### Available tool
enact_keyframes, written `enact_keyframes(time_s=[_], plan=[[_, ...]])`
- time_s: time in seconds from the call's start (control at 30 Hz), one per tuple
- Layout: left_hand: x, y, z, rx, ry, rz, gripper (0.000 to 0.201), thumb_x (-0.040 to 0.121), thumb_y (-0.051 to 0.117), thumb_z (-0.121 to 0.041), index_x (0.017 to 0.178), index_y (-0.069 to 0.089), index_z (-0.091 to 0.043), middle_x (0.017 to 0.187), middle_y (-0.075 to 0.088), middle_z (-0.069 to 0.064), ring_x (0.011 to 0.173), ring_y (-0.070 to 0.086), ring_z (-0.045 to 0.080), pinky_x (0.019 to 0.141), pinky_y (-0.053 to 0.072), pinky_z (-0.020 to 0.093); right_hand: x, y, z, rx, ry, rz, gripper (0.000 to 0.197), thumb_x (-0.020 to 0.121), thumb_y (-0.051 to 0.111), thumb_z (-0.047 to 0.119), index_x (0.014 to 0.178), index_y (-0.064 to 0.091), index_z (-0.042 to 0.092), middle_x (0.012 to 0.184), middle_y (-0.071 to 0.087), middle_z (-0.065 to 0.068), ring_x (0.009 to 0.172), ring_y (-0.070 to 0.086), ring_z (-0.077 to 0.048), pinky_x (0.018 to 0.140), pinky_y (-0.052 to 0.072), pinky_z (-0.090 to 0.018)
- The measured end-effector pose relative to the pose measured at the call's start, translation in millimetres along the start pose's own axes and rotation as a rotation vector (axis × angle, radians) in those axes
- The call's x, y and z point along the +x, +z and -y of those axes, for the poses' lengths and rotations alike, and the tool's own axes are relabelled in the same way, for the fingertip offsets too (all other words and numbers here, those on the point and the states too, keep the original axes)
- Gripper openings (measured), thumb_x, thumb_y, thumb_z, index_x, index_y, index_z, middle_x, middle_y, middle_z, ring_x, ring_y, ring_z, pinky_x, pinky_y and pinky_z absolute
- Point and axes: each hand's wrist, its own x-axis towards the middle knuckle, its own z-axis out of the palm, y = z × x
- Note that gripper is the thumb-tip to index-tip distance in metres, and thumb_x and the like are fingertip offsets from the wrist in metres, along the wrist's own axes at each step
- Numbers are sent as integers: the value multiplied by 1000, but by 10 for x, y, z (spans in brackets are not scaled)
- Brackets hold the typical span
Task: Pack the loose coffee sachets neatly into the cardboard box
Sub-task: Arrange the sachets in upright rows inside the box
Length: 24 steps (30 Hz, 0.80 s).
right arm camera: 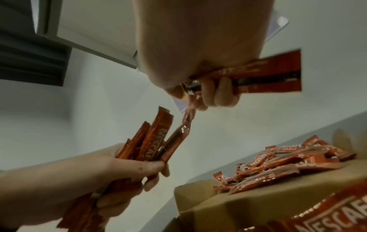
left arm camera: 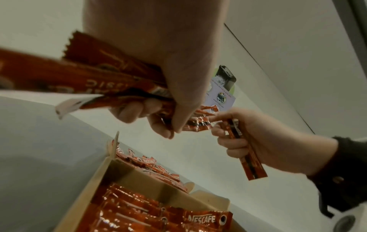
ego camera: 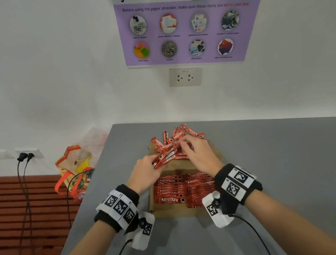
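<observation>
Sachets [ego camera: 167, 157] (both hands) above box [ego camera: 190, 165]

The left hand [left arm camera: 158, 66] gripped a bundle of red sachets [left arm camera: 95, 78], fingers curled beneath them. Across from it the right hand [left arm camera: 258, 138] held what looked like a single sachet [left arm camera: 252, 164], though blur hid its edges. Below lay the open cardboard box [left arm camera: 139, 177] with sachets packed in rows [left arm camera: 143, 211], and loose sachets [left arm camera: 158, 168] beyond its far wall.
</observation>
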Motion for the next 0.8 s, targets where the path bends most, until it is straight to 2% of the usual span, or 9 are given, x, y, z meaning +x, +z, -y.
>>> enact_keyframes(time_s=[0.07, 0.13, 0.2, 0.3, 0.43, 0.5, 0.6, 0.7, 0.8], plan=[[-18, -26, -41, -18, 36, 59, 3, 88, 63, -27, 86, 62, -25, 70, 62, -11, 65, 60, 12, 59, 45, 20, 0, 17, -6, 67, -18, 33, 29, 95, 48, 35, 111, 64, 17, 100, 63, 6, 85, 55, -1, 75, 40, -15], [-41, -50, -49, -30, 53, 86, 6, 87, 64, -23, 84, 61, -27, 74, 64, -8, 71, 63, 16, 65, 48, 23, -28, 8, 10, 128, -17, 112, 23, 94, 52, 31, 103, 68, 17, 94, 64, 10, 83, 54, 3, 74, 38, -10], [-60, -65, -24, -65, 38, 76, 7, 87, 65, -20, 85, 60, -25, 74, 64, -7, 69, 62, 14, 60, 47, 17, -60, -6, 13, 167, -10, 137, 23, 94, 51, 29, 98, 70, 16, 88, 64, 13, 81, 55, 5, 73, 37, -8], [-100, -83, 5, -139, -1, 82, 5, 87, 65, -20, 89, 61, -21, 74, 63, -11, 67, 59, 4, 57, 43, 9, -101, -19, -35, 163, -17, 112, 20, 92, 56, 27, 100, 71, 17, 93, 66, 13, 89, 57, 4, 84, 40, -12], [-146, -117, 43, -290, -61, 127, 12, 90, 60, -21, 93, 62, -9, 87, 68, 1, 84, 65, 10, 71, 51, 18, -171, -60, -86, 132, 25, 108, 14, 82, 70, 23, 96, 72, 23, 92, 68, 10, 88, 58, -1, 80, 42, -15], [-169, -120, 14, -369, -86, 146, 18, 92, 56, -18, 81, 56, -4, 78, 65, -2, 76, 64, 5, 64, 48, 12, -207, -47, -94, 66, 62, 164, 16, 79, 73, 22, 95, 71, 23, 89, 68, 6, 84, 58, -8, 77, 44, -20], [-195, -112, -48, -425, -119, 141, 17, 93, 52, -8, 77, 52, -3, 64, 56, -2, 44, 53, -3, 45, 38, 7, -246, 5, -98, -23, 125, 204, 12, 76, 76, 21, 87, 70, 21, 79, 65, 7, 76, 58, -7, 71, 46, -20], [-165, -108, 13, -371, -154, 35, 7, 93, 53, -11, 92, 60, -8, 66, 55, -4, 53, 53, 1, 55, 43, 11, -290, 48, -133, -69, 154, 248, 13, 76, 77, 18, 77, 65, 24, 75, 66, 5, 75, 63, -13, 74, 54, -27], [-161, -115, 62, -318, -221, -29, 7, 92, 56, -16, 87, 59, -11, 65, 52, -5, 40, 43, 0, 40, 33, 10, -354, 106, -152, -116, 167, 266, 13, 77, 76, 19, 74, 65, 26, 73, 65, 7, 70, 62, -8, 72, 55, -27]])
